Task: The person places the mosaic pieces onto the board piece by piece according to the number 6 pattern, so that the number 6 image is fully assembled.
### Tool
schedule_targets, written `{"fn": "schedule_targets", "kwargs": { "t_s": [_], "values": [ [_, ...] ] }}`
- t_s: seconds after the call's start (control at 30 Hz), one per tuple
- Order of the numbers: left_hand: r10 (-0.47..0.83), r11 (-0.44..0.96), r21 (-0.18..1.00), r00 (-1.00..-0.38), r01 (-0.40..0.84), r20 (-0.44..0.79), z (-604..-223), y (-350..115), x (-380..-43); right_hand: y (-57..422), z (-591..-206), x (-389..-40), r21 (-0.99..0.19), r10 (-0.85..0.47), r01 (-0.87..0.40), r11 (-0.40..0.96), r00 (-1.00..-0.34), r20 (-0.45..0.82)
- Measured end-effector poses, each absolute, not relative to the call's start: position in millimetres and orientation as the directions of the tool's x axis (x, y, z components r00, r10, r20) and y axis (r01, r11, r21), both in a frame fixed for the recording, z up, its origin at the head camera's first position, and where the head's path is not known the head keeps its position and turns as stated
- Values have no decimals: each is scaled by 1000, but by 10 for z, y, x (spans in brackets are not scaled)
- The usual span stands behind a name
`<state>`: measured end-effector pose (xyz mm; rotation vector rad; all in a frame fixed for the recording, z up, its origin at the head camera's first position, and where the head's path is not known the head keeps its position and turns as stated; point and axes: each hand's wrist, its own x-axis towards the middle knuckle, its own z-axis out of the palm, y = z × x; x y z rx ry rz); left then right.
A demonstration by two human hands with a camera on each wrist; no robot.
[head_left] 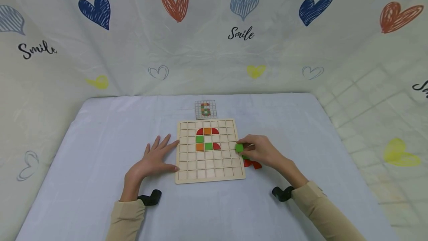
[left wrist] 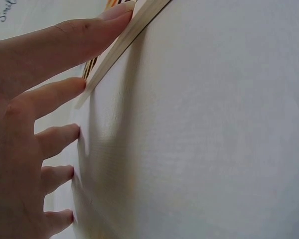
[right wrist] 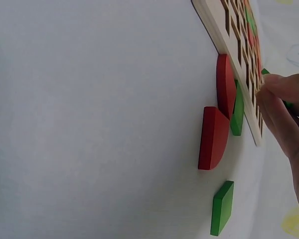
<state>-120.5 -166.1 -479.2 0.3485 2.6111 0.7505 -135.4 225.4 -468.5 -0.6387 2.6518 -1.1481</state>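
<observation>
A wooden grid board point(head_left: 209, 174) lies on the table, with several red, orange and green pieces set in its upper cells. My left hand point(head_left: 154, 161) has its fingers spread, thumb and index fingertip touching the board's left edge. In the left wrist view, the other fingertips of that hand point(left wrist: 15, 134) rest on the cloth. At the board's right edge my right hand point(head_left: 262, 148) pinches a green square block point(head_left: 239, 148) between thumb and fingers. Beside the board, in the right wrist view, lie two red quarter-round blocks point(right wrist: 213, 142) and two green blocks point(right wrist: 222, 208).
A small pattern card point(head_left: 206, 117) with a coloured figure on a grid lies just beyond the board. White cloth point(head_left: 117, 122) covers the table. Behind it hangs a sheet point(head_left: 207, 47) printed with hearts. Black wrist devices point(head_left: 152, 197) sit on both wrists.
</observation>
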Motion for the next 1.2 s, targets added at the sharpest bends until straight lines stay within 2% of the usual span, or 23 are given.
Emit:
{"fn": "schedule_targets", "kwargs": {
  "t_s": [0.37,0.83,1.2],
  "values": [
    [338,823,556,-888,119,-310,-4780,-1654,-1201,2110,-4674,-1371,-741,-481,-311,595,-877,-19],
    [340,824,554,-887,120,-313,-4778,-1666,-1212,1871,-4706,-1433,-703,-559,-403,586,-829,9],
    [337,820,561,-886,111,-317,-4775,-1659,-1211,1709,-4744,-1420,-654,-552,-398,643,-833,-36]
  ]
}}
